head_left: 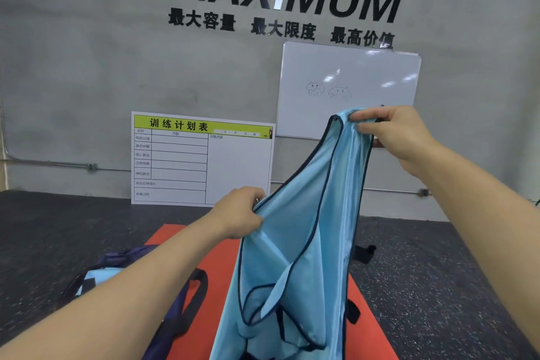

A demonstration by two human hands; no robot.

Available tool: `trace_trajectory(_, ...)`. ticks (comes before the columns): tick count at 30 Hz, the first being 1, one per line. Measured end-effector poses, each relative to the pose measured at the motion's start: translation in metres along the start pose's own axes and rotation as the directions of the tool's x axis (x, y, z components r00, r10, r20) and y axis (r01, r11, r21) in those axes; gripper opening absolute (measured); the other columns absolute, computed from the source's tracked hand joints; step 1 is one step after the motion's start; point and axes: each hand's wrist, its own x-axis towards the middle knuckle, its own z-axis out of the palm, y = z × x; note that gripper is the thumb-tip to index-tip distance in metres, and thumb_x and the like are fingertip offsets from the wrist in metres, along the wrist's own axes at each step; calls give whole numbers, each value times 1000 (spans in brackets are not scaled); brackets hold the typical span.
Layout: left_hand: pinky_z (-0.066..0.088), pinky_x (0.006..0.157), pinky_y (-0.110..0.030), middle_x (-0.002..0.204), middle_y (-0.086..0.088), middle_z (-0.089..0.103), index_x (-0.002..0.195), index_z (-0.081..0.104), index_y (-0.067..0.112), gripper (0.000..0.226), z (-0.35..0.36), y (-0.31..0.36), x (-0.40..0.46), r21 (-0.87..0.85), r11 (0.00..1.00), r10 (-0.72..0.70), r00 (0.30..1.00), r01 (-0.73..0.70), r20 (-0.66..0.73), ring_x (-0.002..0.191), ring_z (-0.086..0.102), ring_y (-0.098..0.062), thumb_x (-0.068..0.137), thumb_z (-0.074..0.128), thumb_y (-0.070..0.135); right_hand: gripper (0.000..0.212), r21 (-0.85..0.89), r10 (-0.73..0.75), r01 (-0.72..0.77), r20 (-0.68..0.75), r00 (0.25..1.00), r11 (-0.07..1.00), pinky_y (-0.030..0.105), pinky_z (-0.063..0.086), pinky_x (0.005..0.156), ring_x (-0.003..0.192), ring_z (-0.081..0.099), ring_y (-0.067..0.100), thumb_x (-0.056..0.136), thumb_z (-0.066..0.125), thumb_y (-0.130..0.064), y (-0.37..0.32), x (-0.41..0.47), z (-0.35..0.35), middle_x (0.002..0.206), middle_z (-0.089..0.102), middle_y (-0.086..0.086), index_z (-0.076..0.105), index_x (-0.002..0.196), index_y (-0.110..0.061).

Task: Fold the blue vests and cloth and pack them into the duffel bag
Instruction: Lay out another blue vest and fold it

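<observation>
Both hands hold one vest (295,242) up over the mat (216,257): right hand (397,131) pinches the top at 1 o'clock, left hand (239,213) grips an edge at center. Not folded yet. Bag (163,286) at 8 o'clock w/ sth light blue inside, perhaps packed already.

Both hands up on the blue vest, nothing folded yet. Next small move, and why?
Probably lower the vest flat onto the red mat. The right hand pinches one strap high, the left hand grips an edge lower, so the vest hangs bunched and lopsided in the air. It needs a flat surface to fold before going into the duffel bag at the left.
</observation>
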Motion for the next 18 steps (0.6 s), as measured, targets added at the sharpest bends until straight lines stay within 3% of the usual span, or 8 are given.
trace_trajectory(4, 56, 74, -40, 84, 4, 66, 82, 60, 25, 17, -5, -11, -3, 39, 998, -47, 998, 45, 47, 80, 64, -21, 75, 58, 10, 22, -44, 11, -14, -69, 998, 999, 6, 47, 53, 76, 63, -1, 92, 69, 1, 2, 5, -22, 108, 70, 6, 75, 113, -6)
trace_trajectory(9, 57, 81, -40, 89, 8, 71, 88, 65, 29, 19, -19, -36, -8, 41, 989, -146, 988, 144, 58, 86, 67, -17, 81, 57, 13, 24, -78, 56, -67, -145, 988, 995, 7, 49, 54, 82, 62, 3, 93, 69, 0, 18, 6, -51, 113, 69, 7, 74, 115, -5)
trace_trajectory(15, 41, 66, -31, 86, 3, 65, 80, 58, 21, 19, -41, -57, -14, 30, 959, -281, 959, 282, -24, 85, 60, -22, 95, 47, 24, 21, -99, 127, -148, -189, 974, 984, 18, 52, 66, 84, 65, 9, 93, 70, -2, 41, 2, -70, 116, 70, 9, 76, 112, -7)
trace_trajectory(17, 43, 64, -31, 92, -2, 66, 87, 59, 13, 26, -47, -53, -14, -103, 947, -311, 949, 306, -42, 83, 62, -23, 100, 44, 31, 20, -103, 137, -158, -185, 973, 982, 22, 53, 69, 86, 66, 13, 93, 70, -2, 46, 1, -70, 116, 70, 10, 76, 110, -8)
trace_trajectory(18, 45, 57, -25, 88, -3, 67, 93, 60, 12, 27, -49, -49, -15, -176, 935, -316, 948, 307, -24, 73, 65, -19, 102, 44, 31, 19, -107, 140, -161, -178, 974, 981, 24, 53, 71, 89, 67, 15, 93, 70, -2, 48, 1, -70, 117, 70, 10, 77, 108, -9)
